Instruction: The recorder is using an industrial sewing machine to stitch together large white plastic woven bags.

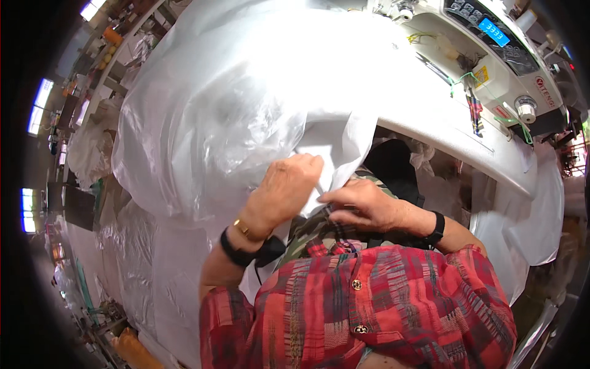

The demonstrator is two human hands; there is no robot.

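A big white plastic sheet [352, 142] spills over the front of the table toward my lap, with a folded, bunched part between my hands. My left hand [284, 192] is closed on this bunched part, its knuckles facing up. Just to the right, my right hand [367, 206] pinches the lower end of the same fold, fingers pointing left. Its fingertips partly cover the edge they grip. Thin see-through film [236, 132] billows out left of the fold, and I cannot tell whether it is joined to the white sheet.
A sewing machine [522, 83] with a lit display stands on the white table [452, 135] at the upper right. Colourful cloth strips [475, 114] and green string hang from it. More plastic sheeting [132, 252] lies at the left, and white sheets [522, 209] hang at the right.
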